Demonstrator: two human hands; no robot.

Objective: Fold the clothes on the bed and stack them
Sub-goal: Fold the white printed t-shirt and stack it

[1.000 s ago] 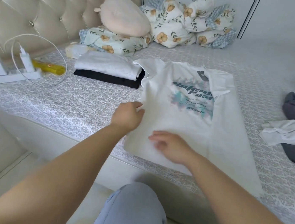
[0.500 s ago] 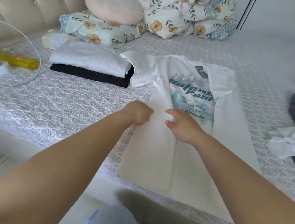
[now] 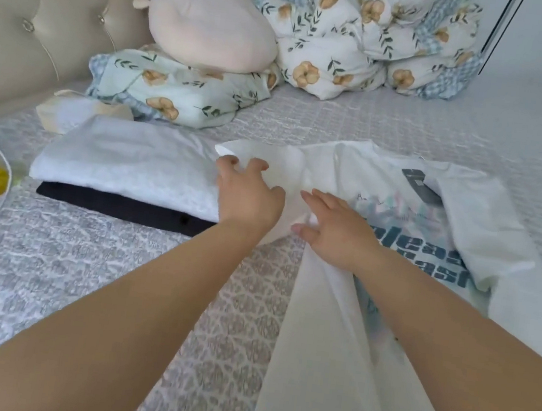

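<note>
1. Folded stack (image 3: pixel 124 166) on bed (image 3: pixel 117 275), left of T-shirt (image 3: pixel 368 319).
2. Pillow (image 3: pixel 177 94) behind stack, w/ cushion (image 3: pixel 211 17) on it.
3. Bundled duvet (image 3: pixel 369 36) behind T-shirt.

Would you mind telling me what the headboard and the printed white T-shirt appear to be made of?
The headboard looks like cream faux or real leather: a smooth sheen, deep tufting, shiny crystal-like buttons. The T-shirt looks like thin matte knit, probably cotton or a blend: it folds softly and creases, with a flat blue print on the chest.
</note>
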